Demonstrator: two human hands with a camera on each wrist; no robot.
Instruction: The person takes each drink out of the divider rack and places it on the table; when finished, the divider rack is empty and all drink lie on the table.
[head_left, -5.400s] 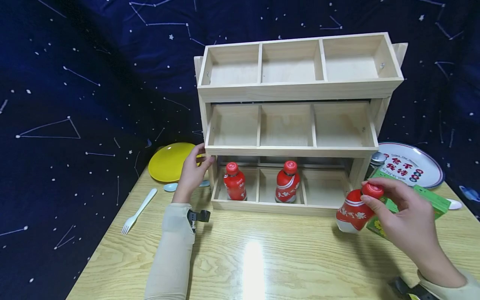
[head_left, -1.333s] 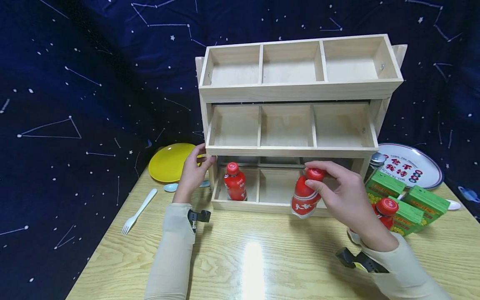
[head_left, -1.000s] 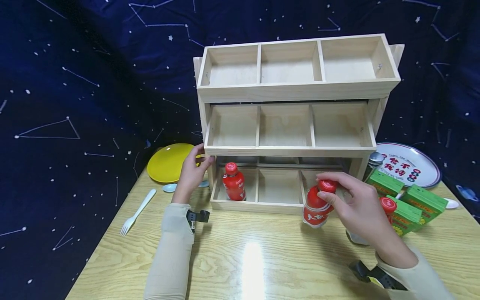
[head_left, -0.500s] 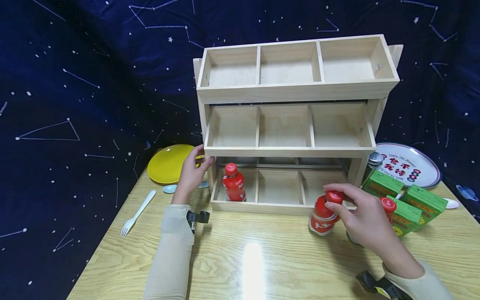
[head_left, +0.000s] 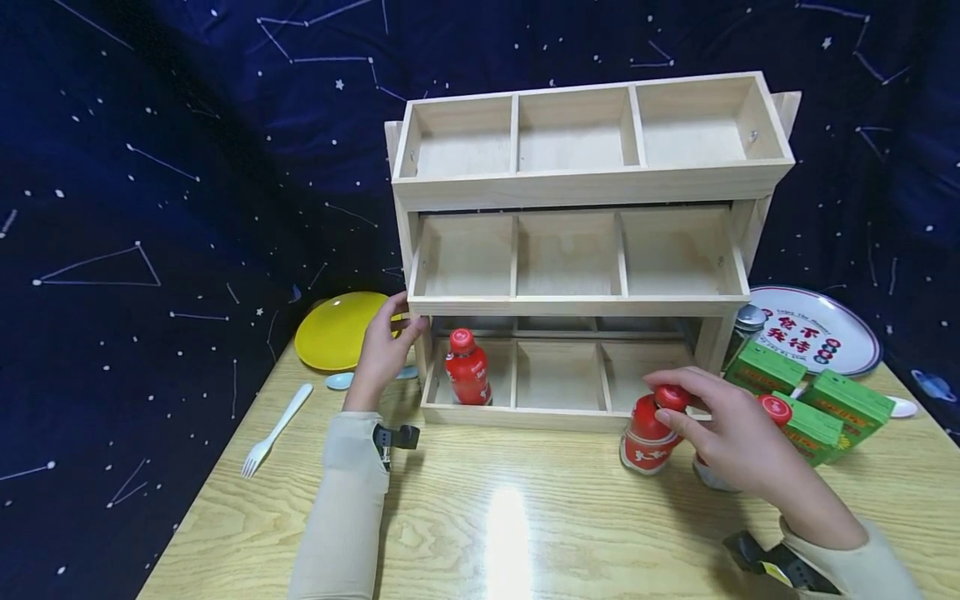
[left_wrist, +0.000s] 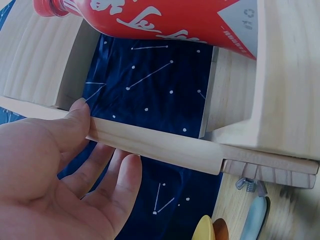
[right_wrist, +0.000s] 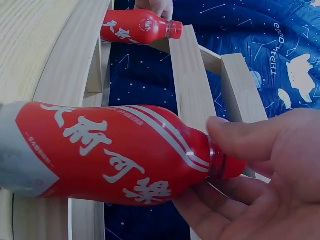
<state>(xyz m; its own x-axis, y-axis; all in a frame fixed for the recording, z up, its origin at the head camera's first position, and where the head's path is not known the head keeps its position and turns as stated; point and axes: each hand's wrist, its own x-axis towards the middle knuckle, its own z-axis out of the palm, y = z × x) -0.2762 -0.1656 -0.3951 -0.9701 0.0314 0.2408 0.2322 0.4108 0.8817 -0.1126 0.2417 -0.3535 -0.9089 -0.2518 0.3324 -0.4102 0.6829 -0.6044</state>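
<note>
R hand point(head_left: 731, 433): your fingers pinch the cap and neck of a red bottle point(head_left: 647, 433). Bottle is upright on the table point(head_left: 525, 517), just in front of the wooden rack point(head_left: 585, 250), off its bottom-right compartment. Cannot tell if the base is fully seated or a hair off the wood.

L hand point(head_left: 382, 350): fingers relaxed, nearly straight, thumb and fingertips resting on the rack's left front post. Holds nothing, just steadies the rack.

A 2nd red bottle point(head_left: 467, 377) stands in the rack's bottom-left compartment. A 3rd red-capped bottle point(head_left: 772, 410) is right of the rack, mostly hidden behind your R hand, next to the green cartons point(head_left: 840, 408). Bottom mid and bottom-right compartments are bare, as are both upper tiers.

Step, as I judge it: bottle being set down in front of the rack. Next move prob calls for easing the pinch off the cap w/o tipping it. It's narrow and tall, and the 3rd bottle is close by your knuckles.
</note>
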